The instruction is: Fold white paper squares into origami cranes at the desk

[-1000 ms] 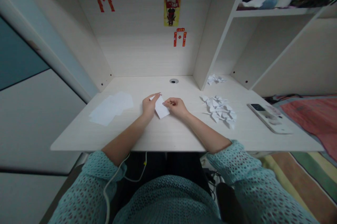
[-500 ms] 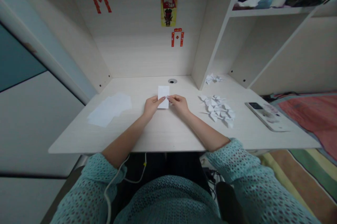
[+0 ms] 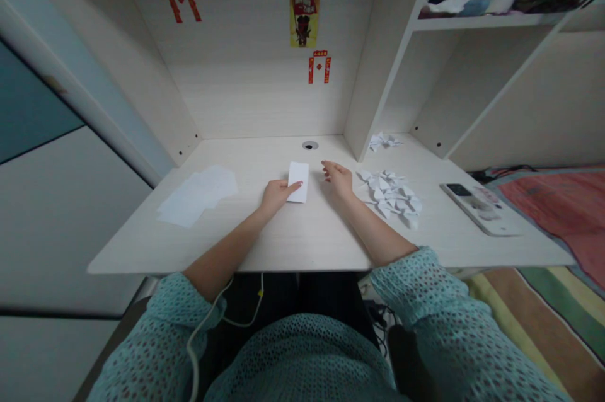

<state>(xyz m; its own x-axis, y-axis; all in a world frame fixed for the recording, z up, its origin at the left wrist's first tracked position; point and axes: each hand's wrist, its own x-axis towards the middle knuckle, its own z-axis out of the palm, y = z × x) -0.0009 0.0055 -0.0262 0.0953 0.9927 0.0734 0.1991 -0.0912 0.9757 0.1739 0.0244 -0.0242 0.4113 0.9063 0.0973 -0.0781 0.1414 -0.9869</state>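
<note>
A small folded white paper (image 3: 299, 172) lies flat on the pale wooden desk (image 3: 302, 238) in front of me. My left hand (image 3: 276, 193) rests beside it, its forefinger pressing the paper's lower left edge while the other fingers curl loosely. My right hand (image 3: 337, 176) is just to the right of the paper, lifted off it, fingers apart and empty. A pile of several folded white paper pieces (image 3: 391, 193) lies right of my right hand.
Loose white sheets (image 3: 198, 194) lie at the left of the desk. A white remote control (image 3: 479, 208) sits at the far right. More folded paper (image 3: 384, 140) lies in the shelf nook. A cable hole (image 3: 309, 145) is at the back.
The paper was laid flat on the desk. My right hand let go of it and moved right; my left forefinger stays on its edge.
</note>
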